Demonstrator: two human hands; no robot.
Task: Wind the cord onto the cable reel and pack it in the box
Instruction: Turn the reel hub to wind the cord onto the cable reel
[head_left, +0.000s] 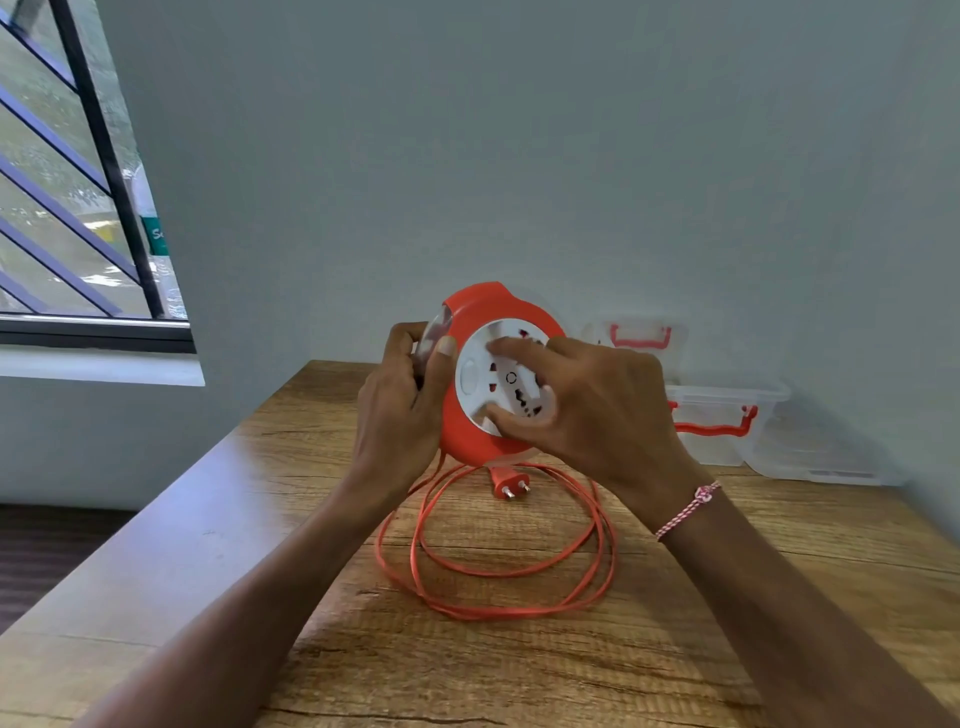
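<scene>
An orange cable reel with a white socket face is held upright above the wooden table. My left hand grips its left rim, thumb on the front. My right hand rests its fingers on the white socket face. An orange cord hangs from the reel's underside and lies in loose loops on the table below my hands. Its orange two-pin plug lies at the far side of the loops. A clear plastic box with orange handles stands at the back right against the wall.
A clear lid with an orange handle leans behind the reel, and another clear lid or tray lies right of the box. The table's left edge runs diagonally. A barred window is at the upper left.
</scene>
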